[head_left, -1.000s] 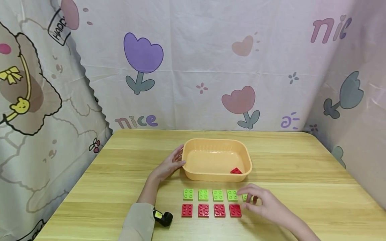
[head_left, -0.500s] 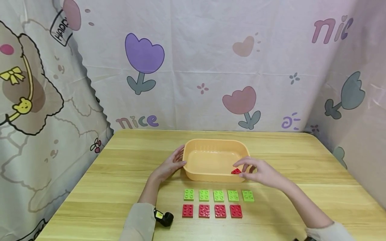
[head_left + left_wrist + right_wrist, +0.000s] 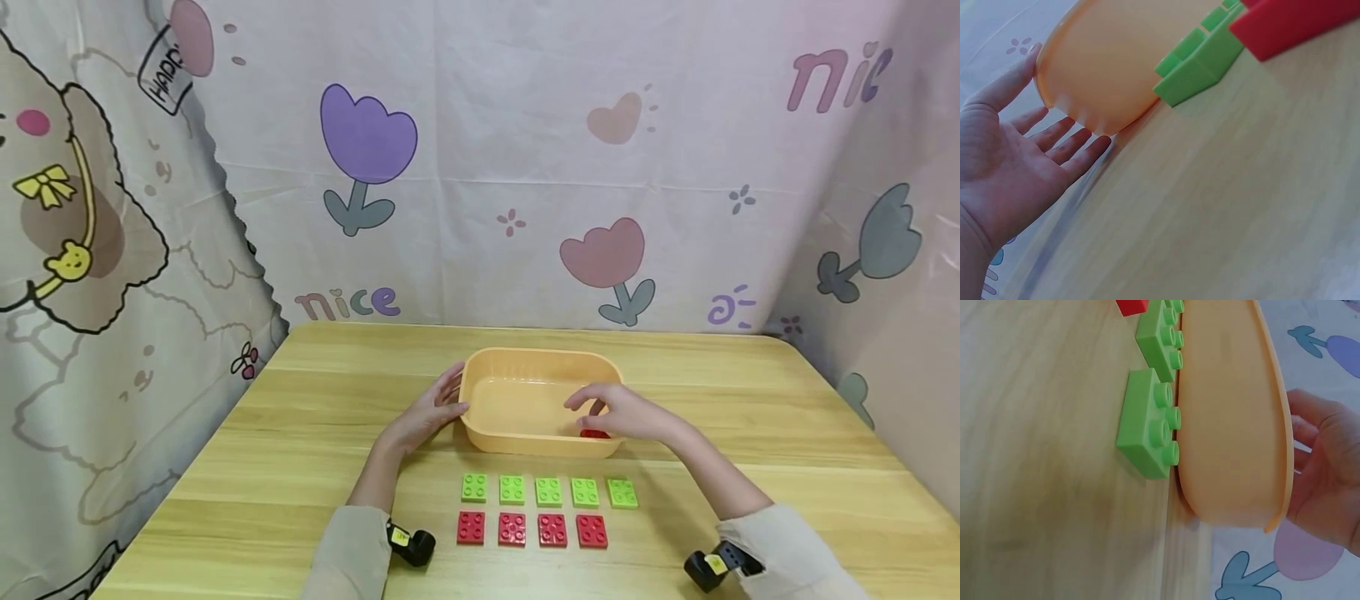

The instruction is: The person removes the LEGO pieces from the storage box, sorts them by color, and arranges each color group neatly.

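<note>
My left hand [image 3: 423,417] rests against the left end of a pale orange plastic basin [image 3: 517,404]. In the left wrist view its nearly straight fingers [image 3: 1079,156] touch the outer wall and the thumb lies at the rim. My right hand [image 3: 630,412] reaches over the basin's right front corner, fingers bent and thumb apart from them. Just under the thumb, a red toy brick [image 3: 595,433] lies inside, partly hidden by hand and rim. The right wrist view hides these fingertips behind the basin wall.
In front of the basin lies a row of several green toy bricks [image 3: 548,492]. Nearer stands a row of several red toy bricks [image 3: 552,530]. The wooden table [image 3: 247,467] meets a printed cloth [image 3: 487,125] at the back.
My right hand has moved from beside the right-hand green brick up to the basin, then left over its corner above the red brick. The left hand stays at the basin.
</note>
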Available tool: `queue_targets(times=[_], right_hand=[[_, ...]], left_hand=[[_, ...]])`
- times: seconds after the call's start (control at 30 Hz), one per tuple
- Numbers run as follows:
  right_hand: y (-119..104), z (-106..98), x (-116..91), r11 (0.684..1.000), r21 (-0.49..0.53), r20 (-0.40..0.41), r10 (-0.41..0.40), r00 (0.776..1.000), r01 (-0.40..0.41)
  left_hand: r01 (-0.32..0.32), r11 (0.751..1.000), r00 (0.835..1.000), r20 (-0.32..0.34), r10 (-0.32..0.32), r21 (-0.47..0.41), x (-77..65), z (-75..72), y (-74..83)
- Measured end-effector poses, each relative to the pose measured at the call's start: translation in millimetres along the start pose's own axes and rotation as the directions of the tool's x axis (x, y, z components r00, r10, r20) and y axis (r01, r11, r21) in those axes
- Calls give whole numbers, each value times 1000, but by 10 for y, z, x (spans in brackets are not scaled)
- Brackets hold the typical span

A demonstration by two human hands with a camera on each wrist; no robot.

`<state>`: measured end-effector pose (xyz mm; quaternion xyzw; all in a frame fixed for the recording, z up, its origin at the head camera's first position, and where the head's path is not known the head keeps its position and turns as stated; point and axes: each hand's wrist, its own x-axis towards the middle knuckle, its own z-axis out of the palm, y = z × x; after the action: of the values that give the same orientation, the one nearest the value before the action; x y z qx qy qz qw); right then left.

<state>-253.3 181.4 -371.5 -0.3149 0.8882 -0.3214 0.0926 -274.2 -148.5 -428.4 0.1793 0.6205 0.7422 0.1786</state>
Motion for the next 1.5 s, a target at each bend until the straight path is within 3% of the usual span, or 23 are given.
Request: queue_targets(times=[0.33, 0.6, 0.73, 1.0, 1.23, 1.37, 1.5], right_hand=[[-21, 59, 93, 993, -116, 35, 5, 999, -1], [-34, 45, 85, 992, -126, 58, 24, 998, -16], [-21, 71, 118, 992, -124, 85, 16, 996, -5], [40, 144, 313, 999, 32, 27, -21, 999, 20], [210, 178, 455, 980, 185, -16, -65, 998, 67], [230, 136, 449, 980, 193, 3, -51, 999, 49], [219, 118, 433, 984, 173, 96, 15, 995, -31]], left_hand=[[0, 1000, 1000, -5, 0, 9, 11, 5, -12], [15, 1000, 1000, -28, -14, 27, 7, 3, -21], [-8, 1000, 1000, 8, 8, 23, 1, -14, -22], [-15, 1000, 1000, 20, 15, 15, -12, -11, -14], [-20, 1000, 1000, 13, 20, 14, 13, -12, -50], [-22, 1000, 1000, 17, 22, 11, 24, -15, -60], [-21, 1000, 1000, 13, 21, 3, 22, -23, -56]])
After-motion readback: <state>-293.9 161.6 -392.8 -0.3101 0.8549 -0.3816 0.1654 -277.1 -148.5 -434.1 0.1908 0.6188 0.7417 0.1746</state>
